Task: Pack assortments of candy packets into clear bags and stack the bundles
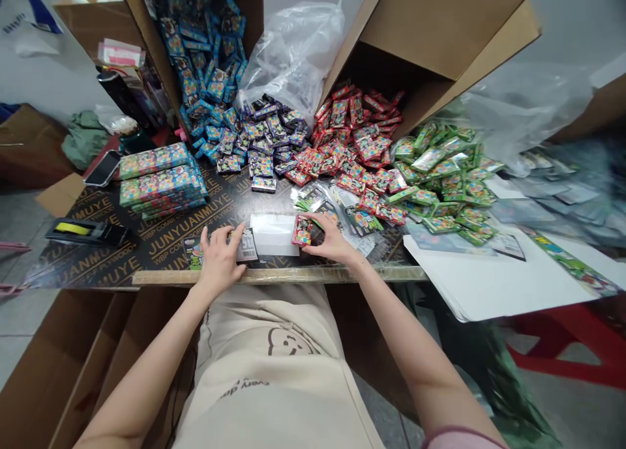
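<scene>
My right hand (330, 238) pinches a small red printed packet (302, 231) between thumb and fingers, at the right end of a white folded piece (274, 234) near the table's front edge. My left hand (219, 257) rests with fingers apart on a dark printed card with a barcode (248, 246), left of the white piece. Beyond my right hand lie clear plastic sleeves and dark printed cards (362, 219). Loose red packets (362, 143) are heaped past them.
Purple packets (261, 164), blue packets (215, 84) and green packets (450, 185) form further heaps. Stacked packet sets (159, 182) stand at left, near a tape dispenser (88, 231) and phone (102, 167). Cardboard boxes (435, 25) line the back; white sheets (489, 286) overhang at right.
</scene>
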